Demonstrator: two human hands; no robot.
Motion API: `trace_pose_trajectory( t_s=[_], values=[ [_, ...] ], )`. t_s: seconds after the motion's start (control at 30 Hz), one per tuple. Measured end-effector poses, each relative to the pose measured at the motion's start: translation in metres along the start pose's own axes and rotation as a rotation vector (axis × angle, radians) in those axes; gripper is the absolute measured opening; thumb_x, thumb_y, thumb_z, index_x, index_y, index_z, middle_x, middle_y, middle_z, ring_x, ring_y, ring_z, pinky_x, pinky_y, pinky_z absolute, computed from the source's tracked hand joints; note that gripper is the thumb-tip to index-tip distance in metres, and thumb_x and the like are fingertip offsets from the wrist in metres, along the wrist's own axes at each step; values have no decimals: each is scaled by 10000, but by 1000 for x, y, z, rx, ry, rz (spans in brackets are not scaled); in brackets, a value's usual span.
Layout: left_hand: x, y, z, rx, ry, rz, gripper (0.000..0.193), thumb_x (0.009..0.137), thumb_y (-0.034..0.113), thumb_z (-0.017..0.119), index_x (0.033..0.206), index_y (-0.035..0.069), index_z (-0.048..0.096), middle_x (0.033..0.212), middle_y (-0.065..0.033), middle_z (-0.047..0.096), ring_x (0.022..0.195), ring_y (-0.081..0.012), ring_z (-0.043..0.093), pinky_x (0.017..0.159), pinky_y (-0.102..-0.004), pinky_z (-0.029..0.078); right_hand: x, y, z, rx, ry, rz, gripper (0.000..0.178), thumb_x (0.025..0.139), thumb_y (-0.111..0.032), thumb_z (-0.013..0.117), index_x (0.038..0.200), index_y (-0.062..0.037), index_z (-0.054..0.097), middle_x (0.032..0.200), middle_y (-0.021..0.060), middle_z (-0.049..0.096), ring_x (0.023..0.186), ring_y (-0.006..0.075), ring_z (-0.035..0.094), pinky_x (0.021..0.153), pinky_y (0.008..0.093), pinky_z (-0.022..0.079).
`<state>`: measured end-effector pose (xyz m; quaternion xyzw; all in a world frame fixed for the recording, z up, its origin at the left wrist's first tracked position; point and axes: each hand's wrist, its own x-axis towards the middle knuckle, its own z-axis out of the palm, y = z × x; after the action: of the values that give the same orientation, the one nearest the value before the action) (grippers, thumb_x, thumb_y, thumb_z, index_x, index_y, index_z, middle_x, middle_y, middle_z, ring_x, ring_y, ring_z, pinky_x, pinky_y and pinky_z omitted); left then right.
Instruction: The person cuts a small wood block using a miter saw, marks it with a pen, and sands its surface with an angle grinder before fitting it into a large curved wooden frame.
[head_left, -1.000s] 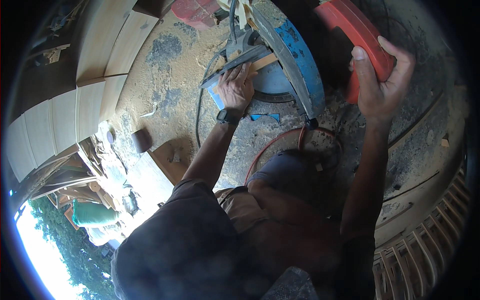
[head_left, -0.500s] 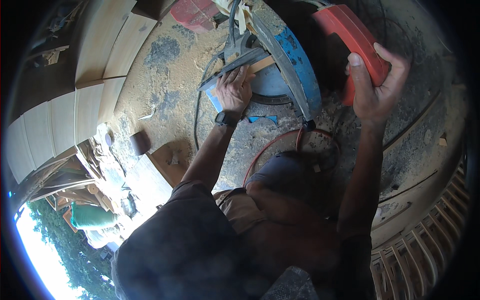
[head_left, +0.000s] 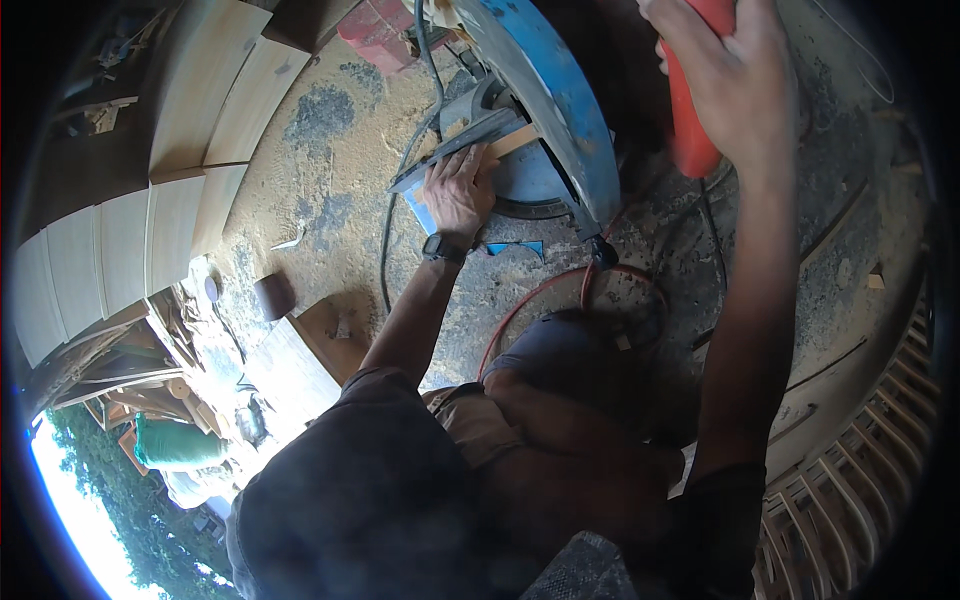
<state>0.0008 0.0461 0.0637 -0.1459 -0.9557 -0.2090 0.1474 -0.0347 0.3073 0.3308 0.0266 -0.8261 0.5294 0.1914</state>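
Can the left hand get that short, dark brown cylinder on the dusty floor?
Probably yes, if the left hand leaves the thin tan wooden strip: only a thin black cable on the floor seems to lie between that hand and the cylinder.

I can read no text or signs. The face of my black wristwatch (head_left: 436,246) is too small to read.

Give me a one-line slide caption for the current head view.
Left hand against a wood strip at a blue-guarded saw, right hand gripping a red handle.
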Motion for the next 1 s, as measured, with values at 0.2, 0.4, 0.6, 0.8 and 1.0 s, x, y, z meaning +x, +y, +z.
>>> trace_pose_trajectory(
  t_s=[0.2, 0.4, 0.6, 0.8, 1.0],
  values=[
    [-1, 5, -1, -63, -50, 12, 310, 847, 257, 702, 1112, 99, 677, 1057, -79, 702, 990, -290, 634, 852, -423, 432, 81, -35, 21, -286, -141, 101, 305, 924, -247, 605, 1121, -18, 561, 900, 104, 676, 728, 204, 643, 706, 351, 516],
    [-1, -1, -4, -21, -63, 12, 332, 841, 312, 701, 1096, 102, 672, 1011, -82, 677, 953, -301, 615, 844, -426, 415, 157, 6, 54, -189, -172, -207, 321, 921, -241, 586, 1121, 4, 642, 982, 189, 695, 956, 277, 661, 845, 395, 499],
    [0, 1, -8, -37, -93, -10, 303, 834, 310, 702, 1067, 118, 679, 971, -77, 665, 921, -297, 615, 811, -425, 410, 244, 25, 88, -756, -416, -577, 303, 928, -256, 556, 988, -12, 725, 1118, 233, 675, 1036, 382, 648, 883, 451, 501],
    [4, 9, -11, -38, -120, -5, 287, 836, 311, 689, 1045, 114, 677, 958, -84, 666, 898, -305, 620, 793, -431, 412, 290, 30, 118, -724, -522, -511, 340, 909, -262, 558, 1073, -6, 709, 1190, 243, 658, 1097, 363, 629, 911, 473, 480],
    [0, 17, -6, -65, -162, -19, 306, 823, 310, 689, 1063, 121, 682, 970, -92, 665, 916, -307, 620, 815, -434, 416, 283, 61, 108, -370, -329, -373, 397, 959, -336, 528, 985, 29, 681, 1089, 221, 678, 1013, 337, 641, 872, 446, 476]
  ],
)
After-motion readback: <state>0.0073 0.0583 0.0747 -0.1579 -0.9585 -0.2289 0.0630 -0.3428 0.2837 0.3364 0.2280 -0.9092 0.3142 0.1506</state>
